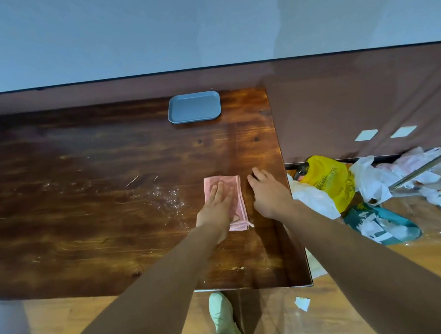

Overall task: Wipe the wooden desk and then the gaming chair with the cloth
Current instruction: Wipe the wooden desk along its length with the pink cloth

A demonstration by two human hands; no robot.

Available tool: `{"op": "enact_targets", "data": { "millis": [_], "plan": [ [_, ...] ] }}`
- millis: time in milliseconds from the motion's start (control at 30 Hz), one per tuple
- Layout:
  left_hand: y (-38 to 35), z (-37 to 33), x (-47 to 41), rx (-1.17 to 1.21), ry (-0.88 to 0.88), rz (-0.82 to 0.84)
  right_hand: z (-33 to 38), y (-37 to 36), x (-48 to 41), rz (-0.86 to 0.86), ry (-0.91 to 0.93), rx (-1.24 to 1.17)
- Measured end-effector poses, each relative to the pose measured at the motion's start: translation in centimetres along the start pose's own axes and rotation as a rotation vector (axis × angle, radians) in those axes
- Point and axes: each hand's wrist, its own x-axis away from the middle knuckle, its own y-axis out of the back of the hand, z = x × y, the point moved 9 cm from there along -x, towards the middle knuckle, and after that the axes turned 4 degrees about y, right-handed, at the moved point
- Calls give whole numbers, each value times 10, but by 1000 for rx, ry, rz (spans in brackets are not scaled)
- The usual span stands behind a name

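A dark wooden desk (115, 223) fills the middle of the view. A folded pink cloth (237, 191) lies flat on its right part. My left hand (217, 206) presses on the cloth with straight fingers. My right hand (268, 193) rests on the bare wood just right of the cloth, fingers spread, holding nothing. White specks and a wet-looking patch (164, 195) lie on the wood left of the cloth. The gaming chair is not in view.
A grey-blue tray (194, 107) stands at the desk's back edge by the wall. Right of the desk, on the floor, lie a yellow bag (327, 179), white bags (368, 177) and a teal bag (381, 224). A scrap of paper (302, 303) lies near my shoe (223, 317).
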Motion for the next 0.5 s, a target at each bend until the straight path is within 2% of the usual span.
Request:
{"op": "enact_targets", "data": {
  "millis": [67, 267, 500],
  "plan": [
    [12, 2, -27, 7, 2, 3, -1, -9, -8, 48, -32, -21],
    [62, 11, -105, 77, -6, 30, 0, -23, -8, -21, -65, 73],
    [36, 9, -69, -1, -14, 27, -6, 15, -26, -101, -127, -25]
  ]
}}
